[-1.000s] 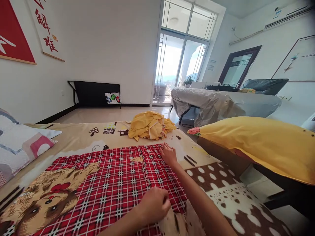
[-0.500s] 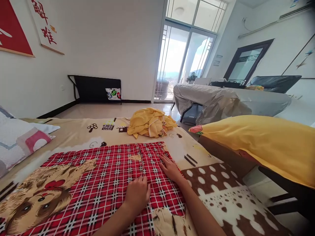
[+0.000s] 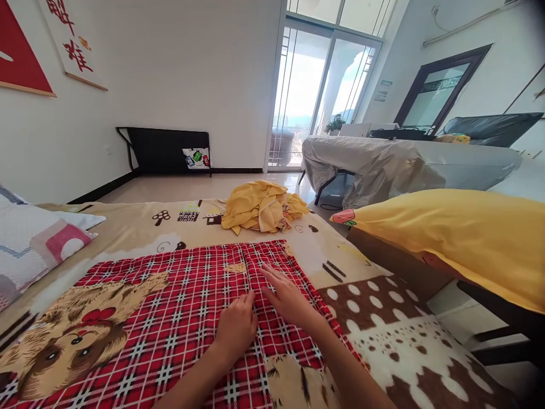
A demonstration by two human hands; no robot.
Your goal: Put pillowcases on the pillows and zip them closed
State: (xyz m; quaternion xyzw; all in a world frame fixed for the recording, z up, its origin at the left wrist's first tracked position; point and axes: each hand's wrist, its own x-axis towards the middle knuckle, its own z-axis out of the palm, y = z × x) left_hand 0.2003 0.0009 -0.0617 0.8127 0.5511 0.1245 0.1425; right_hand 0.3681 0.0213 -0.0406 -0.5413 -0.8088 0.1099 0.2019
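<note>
A red plaid cloth (image 3: pixel 179 318) with a dog picture lies spread flat on a beige patterned blanket (image 3: pixel 140 227). My left hand (image 3: pixel 236 326) rests on the cloth near its middle, fingers loosely curled down against the fabric. Right beside it, my right hand (image 3: pixel 287 298) lies flat on the cloth with its fingers stretched out. The two hands almost touch. Neither hand holds anything.
A crumpled yellow cloth (image 3: pixel 261 207) lies at the blanket's far edge. A yellow pillow (image 3: pixel 460 238) sits to the right, a patterned pillow (image 3: pixel 38 250) at the left. Beyond are a covered sofa (image 3: pixel 383 165), a black folding table (image 3: pixel 166 150) and glass doors (image 3: pixel 315 96).
My right hand slid back along the cloth from its far right edge toward the middle. My left hand opened from a fist and moved forward beside it.
</note>
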